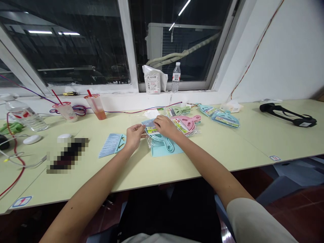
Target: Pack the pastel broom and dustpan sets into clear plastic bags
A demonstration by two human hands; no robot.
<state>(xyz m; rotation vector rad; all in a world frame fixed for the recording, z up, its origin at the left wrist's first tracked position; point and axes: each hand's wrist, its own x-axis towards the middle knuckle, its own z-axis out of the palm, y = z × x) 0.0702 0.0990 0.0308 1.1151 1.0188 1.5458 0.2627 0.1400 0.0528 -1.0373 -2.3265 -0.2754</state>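
Note:
A clear plastic bag (150, 143) holds a teal dustpan and brush set (167, 144) with a yellow-green label. My left hand (134, 135) pinches the bag at its left edge, fingers closed. Over the bag's upper part curls my right hand (165, 126), also gripping the plastic; its fingertips are partly hidden. Beneath the bag lies a flat light-blue piece (159, 152), mostly covered. Just left of my left hand rests a loose blue brush (112, 145), bristles pointing left. A bagged pink dustpan set (189, 124) lies right behind my right hand.
More bagged sets, one green (178, 110) and one blue (226, 118), lie toward the back. Two drink cups (95, 106) and a water bottle (26, 114) stand at left. A black strapped device (288, 116) sits far right. Cables cross the table's left end.

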